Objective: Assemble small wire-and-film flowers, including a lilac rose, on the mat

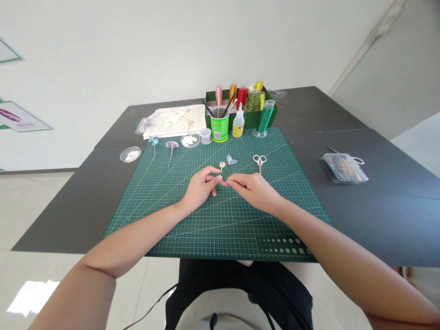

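Over the middle of the cutting mat, my left hand is closed in a pinch on a small pale pink flower. A thin green strip, perhaps a leaf or thread, slants beside the flower head at the fingertips. My right hand is also pinched, its fingertips almost touching the left ones; whatever lies between them is too small to make out. Just beyond the hands lies a pale translucent petal-like piece. White-handled scissors rest behind my right hand.
At the back stand a green box of thread spools, a green can with brushes, a glue bottle and a teal spool. A blue flower and a purple flower lie left. Rightward sits a plastic case.
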Available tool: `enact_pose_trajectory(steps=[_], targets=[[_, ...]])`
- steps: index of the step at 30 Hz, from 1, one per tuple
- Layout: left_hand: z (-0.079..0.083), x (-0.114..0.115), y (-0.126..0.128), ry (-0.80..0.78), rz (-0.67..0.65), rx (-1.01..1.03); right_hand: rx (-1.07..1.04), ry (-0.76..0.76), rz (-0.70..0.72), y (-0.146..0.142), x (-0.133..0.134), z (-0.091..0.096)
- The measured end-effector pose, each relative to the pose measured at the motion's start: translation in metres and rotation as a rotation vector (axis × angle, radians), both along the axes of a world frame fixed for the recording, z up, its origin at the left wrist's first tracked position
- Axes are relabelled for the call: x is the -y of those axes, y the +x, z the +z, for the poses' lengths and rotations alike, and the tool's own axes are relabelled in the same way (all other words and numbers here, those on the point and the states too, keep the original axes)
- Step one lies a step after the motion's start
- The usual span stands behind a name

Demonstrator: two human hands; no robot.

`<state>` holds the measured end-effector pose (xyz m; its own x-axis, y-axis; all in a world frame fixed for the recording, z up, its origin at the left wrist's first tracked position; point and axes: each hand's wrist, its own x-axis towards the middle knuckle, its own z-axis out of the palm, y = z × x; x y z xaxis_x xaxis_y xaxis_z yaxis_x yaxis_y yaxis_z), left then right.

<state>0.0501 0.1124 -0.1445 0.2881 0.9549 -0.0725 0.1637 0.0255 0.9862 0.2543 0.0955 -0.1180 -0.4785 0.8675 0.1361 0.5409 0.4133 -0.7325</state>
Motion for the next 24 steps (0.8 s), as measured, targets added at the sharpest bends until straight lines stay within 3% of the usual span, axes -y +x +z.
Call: enact_pose_trajectory(steps=[7, 12, 18, 24], targets=[[0.005, 0.011, 0.001, 0.016, -0.155, -0.191, -0.128, -0.006, 0.177, 0.007, 0.004, 0.016], [0.013, 0.021, 0.006, 0.012, -0.249, -0.306, -0.211, -0.005, 0.149, 0.014, 0.001, 0.021], [0.012, 0.025, 0.005, 0.07, -0.408, -0.289, -0.211, 0.051, 0.12, 0.019, -0.003, 0.021], [0.016, 0.028, 0.006, 0.057, -0.468, -0.292, -0.196, 0.007, 0.135, 0.021, -0.004, 0.022]])
